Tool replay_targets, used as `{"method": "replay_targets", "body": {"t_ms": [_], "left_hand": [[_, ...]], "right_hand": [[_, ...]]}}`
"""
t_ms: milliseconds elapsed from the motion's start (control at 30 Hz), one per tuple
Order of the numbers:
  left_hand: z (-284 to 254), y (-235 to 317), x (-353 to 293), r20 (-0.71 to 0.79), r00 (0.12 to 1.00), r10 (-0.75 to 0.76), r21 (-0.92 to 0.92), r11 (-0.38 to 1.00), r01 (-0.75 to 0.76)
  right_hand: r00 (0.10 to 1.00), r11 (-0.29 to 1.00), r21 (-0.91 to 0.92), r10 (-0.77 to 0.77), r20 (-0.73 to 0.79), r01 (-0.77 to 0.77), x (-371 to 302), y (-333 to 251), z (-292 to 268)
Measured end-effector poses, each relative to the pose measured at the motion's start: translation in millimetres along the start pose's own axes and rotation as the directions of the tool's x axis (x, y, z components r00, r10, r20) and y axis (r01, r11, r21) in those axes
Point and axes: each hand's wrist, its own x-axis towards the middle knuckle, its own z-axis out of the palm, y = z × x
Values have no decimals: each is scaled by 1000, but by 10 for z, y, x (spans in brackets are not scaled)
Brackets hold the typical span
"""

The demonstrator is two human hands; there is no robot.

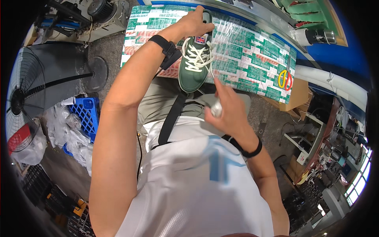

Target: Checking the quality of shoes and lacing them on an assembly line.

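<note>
A dark green sneaker (192,75) with white laces (196,59) stands on the covered table, toe toward me. Its tongue carries a small flag patch. My left hand (194,24) grips the shoe by its heel and collar. Closer to my body, just right of the toe, my right hand (231,108) is curled round a small whitish object (216,108), blurred and partly hidden by the fingers. The index finger points up toward a loose lace end. Whether it touches the lace I cannot tell.
Scissors (285,80) with yellow and red handles lie at the right end of the table (252,59), which has a green-and-white printed cover. A cardboard box (296,94) sits below that end. At left are a standing fan (19,100) and a blue crate (86,114) beside plastic bags.
</note>
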Motion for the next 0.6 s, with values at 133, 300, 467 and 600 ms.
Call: {"method": "replay_targets", "body": {"t_ms": [133,300,467,600], "left_hand": [[61,-30,-10,13,999,-32,-73,997,33],[64,-48,-32,-32,999,-10,-46,999,8],[28,8,-46,-12,999,-42,-94,995,40],[1,23,-48,8,997,-79,-79,994,79]], "right_hand": [[1000,998,67,-10,-26,12,-167,31,9],[974,993,41,-98,-206,109,361,236,220],[974,997,59,-42,-221,56,666,344,373],[988,999,40,-18,-157,24,586,333,340]]}}
